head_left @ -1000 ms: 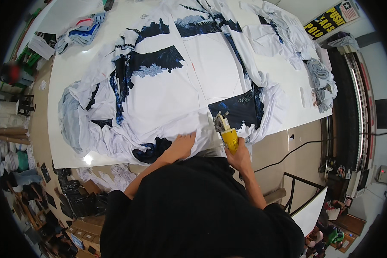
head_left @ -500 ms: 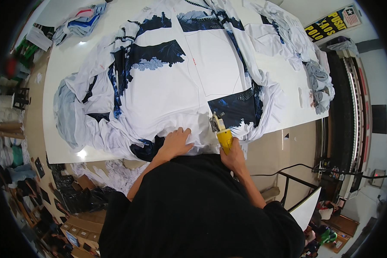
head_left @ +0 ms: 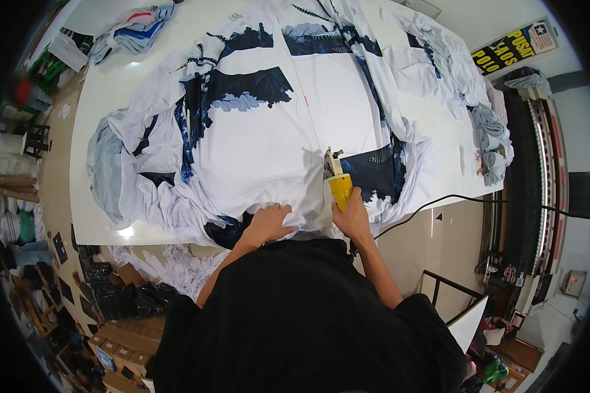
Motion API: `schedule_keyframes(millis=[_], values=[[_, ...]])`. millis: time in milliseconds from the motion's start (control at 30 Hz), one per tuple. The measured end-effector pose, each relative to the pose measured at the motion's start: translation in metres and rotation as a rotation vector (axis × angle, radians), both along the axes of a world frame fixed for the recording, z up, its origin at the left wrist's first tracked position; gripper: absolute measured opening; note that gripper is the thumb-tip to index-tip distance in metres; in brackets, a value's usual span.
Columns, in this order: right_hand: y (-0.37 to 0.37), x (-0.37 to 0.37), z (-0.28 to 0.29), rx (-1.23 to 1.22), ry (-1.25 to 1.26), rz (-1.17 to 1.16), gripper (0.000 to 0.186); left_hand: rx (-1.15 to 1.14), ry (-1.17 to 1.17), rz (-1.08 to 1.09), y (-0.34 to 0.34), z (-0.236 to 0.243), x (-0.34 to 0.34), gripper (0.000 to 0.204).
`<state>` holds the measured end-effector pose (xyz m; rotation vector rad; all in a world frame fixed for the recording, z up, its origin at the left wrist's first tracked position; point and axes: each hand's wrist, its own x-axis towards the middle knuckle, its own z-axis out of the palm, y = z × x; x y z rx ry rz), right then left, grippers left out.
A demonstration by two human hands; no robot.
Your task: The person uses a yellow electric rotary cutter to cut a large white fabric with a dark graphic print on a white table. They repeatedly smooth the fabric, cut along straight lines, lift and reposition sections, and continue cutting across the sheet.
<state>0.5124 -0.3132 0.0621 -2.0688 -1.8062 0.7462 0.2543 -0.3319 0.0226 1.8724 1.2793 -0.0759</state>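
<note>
My right hand [head_left: 350, 215] is closed round the body of a yellow electric cloth cutter [head_left: 339, 190]. Its metal head [head_left: 332, 159] rests on white printed fabric [head_left: 255, 150], at the left side of a dark blue patterned panel [head_left: 367, 170]. Thin outlines run across the white cloth above the blade. My left hand [head_left: 269, 223] lies open on rumpled cloth near the front edge, left of the cutter, fingers slightly bent. A black cord trails from the tool toward the right.
The white table [head_left: 98, 85] also carries folded garments [head_left: 128, 33] back left and bunched cloth [head_left: 491, 137] right. A long roller machine [head_left: 537, 177] stands right, a framed board [head_left: 465, 324] lower right. Fabric scraps [head_left: 183, 268], black bags [head_left: 131, 301] and cardboard boxes [head_left: 124, 347] lie left.
My right hand has pushed the cutter forward, away from my body, along the edge of the dark panel. The cord has shifted. My left hand stays on the cloth.
</note>
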Motion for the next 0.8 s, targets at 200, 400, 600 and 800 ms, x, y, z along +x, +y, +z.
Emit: schedule_keyframes(millis=[200, 400, 600, 800], values=[[0.028, -0.006, 0.006, -0.06, -0.009, 0.028, 0.048, -0.023, -0.067, -0.007, 0.005, -0.011, -0.006, 0.065], [0.056, -0.01, 0.002, -0.034, -0.012, 0.058, 0.048, -0.061, -0.156, 0.004, 0.011, -0.019, -0.01, 0.065], [0.098, -0.02, 0.003, -0.092, -0.007, 0.064, 0.048, -0.112, -0.163, -0.053, 0.024, -0.015, -0.014, 0.066], [0.144, -0.033, 0.0, -0.066, -0.046, 0.093, 0.049, -0.254, -0.255, 0.082, 0.046, 0.003, -0.029, 0.069]])
